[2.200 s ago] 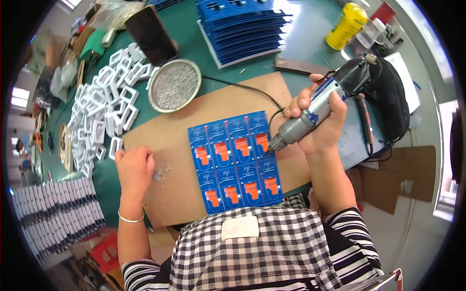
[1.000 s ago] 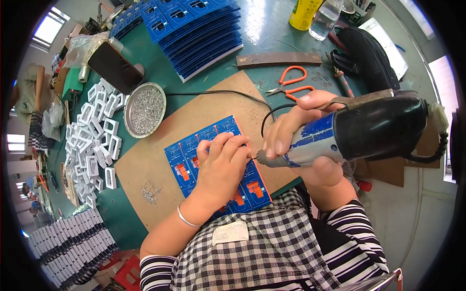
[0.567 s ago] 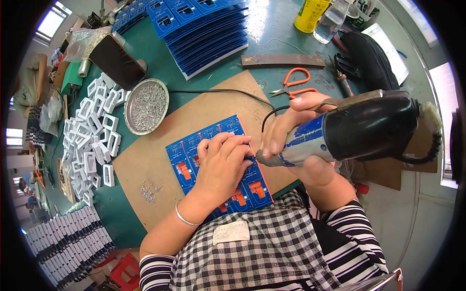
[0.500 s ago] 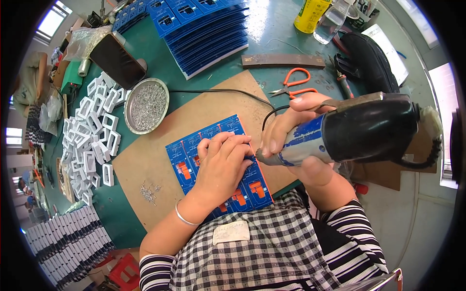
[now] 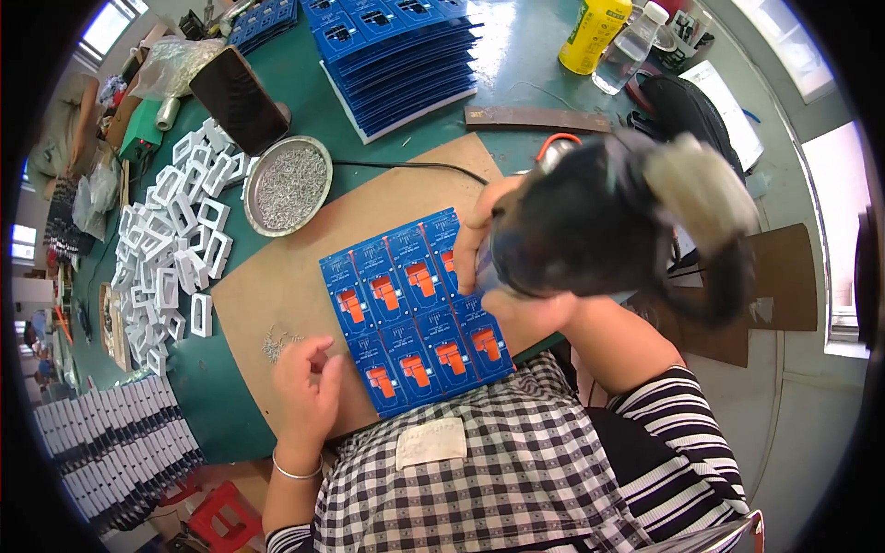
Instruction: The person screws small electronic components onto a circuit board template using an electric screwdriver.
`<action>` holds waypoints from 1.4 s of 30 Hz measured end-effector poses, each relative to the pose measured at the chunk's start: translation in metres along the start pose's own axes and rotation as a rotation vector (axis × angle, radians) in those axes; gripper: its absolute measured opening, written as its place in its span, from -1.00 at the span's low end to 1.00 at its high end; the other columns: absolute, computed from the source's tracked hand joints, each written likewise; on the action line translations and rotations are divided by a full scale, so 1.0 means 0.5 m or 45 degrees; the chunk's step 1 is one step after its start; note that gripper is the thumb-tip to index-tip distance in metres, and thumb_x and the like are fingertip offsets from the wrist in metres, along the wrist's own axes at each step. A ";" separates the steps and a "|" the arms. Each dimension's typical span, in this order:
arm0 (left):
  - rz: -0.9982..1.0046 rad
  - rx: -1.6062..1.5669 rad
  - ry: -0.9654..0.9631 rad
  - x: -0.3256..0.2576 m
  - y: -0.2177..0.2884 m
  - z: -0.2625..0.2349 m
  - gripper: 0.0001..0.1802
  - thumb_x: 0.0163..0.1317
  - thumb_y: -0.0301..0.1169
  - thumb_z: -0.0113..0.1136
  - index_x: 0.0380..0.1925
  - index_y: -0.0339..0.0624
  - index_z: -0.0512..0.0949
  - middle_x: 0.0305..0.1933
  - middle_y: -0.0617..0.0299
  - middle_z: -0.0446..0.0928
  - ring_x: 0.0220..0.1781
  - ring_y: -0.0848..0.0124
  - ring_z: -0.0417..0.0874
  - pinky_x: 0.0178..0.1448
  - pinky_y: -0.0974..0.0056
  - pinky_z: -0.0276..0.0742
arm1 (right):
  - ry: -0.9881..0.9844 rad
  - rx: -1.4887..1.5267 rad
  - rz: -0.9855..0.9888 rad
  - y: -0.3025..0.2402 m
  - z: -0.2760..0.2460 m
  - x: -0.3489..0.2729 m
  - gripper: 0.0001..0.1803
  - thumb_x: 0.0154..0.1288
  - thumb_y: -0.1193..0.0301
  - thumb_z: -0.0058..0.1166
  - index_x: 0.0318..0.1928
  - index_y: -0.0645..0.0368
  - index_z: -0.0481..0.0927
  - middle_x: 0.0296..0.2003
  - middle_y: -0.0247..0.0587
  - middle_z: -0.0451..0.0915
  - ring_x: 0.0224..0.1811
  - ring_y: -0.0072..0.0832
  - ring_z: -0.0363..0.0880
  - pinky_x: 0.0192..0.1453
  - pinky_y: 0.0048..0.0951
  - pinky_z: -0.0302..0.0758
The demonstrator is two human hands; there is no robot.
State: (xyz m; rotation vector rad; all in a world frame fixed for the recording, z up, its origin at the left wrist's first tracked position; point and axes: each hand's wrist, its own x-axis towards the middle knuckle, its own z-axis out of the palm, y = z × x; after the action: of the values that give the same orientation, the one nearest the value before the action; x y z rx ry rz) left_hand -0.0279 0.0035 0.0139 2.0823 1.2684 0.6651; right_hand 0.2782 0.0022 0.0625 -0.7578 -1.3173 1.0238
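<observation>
The right hand has its fingers clamped around a black power screwdriver, held above the right edge of the blue panel with orange inserts; the tool is blurred and its tip hidden. The panel lies on a brown board on the green tabletop. The left hand rests on the board just left of the panel, fingers curled together beside a small heap of screws; a round metal dish of screws sits further back.
</observation>
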 end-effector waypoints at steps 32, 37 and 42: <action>0.272 1.270 0.085 0.096 -0.145 -0.071 -0.95 0.00 -0.39 0.23 -0.56 -0.06 0.56 -0.49 0.26 0.57 -0.32 0.27 0.56 -0.19 0.15 0.39 | 0.199 0.237 -0.058 -0.021 0.112 -0.108 -0.27 0.14 -0.06 0.03 0.13 0.24 0.24 -0.55 -0.24 0.40 -0.58 -0.42 0.44 -0.37 -0.34 0.44; 0.228 0.921 0.243 0.092 -0.135 -0.082 -0.94 -0.01 -0.46 0.19 -0.47 -0.09 0.54 -0.49 0.16 0.56 -0.37 0.16 0.60 -0.25 0.11 0.43 | 0.200 0.255 -0.028 -0.001 0.106 -0.097 -0.27 0.13 -0.06 0.03 0.13 0.21 0.25 -0.57 -0.26 0.41 -0.59 -0.41 0.46 -0.37 -0.33 0.45; 0.061 0.114 0.076 0.006 -0.052 -0.041 -0.93 0.01 -0.60 0.18 -0.48 -0.22 0.51 -0.43 0.16 0.58 -0.38 0.25 0.60 -0.23 0.31 0.50 | 0.224 0.367 0.011 0.021 0.113 -0.078 -0.28 0.13 -0.08 0.02 0.14 0.15 0.25 -0.57 -0.27 0.42 -0.58 -0.42 0.48 -0.37 -0.35 0.49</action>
State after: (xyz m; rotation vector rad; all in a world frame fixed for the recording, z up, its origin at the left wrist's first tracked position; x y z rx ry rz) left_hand -0.0564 0.0204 0.0100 2.1866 1.3061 0.7082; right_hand 0.2224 -0.0352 0.0450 -0.6186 -0.9905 1.0994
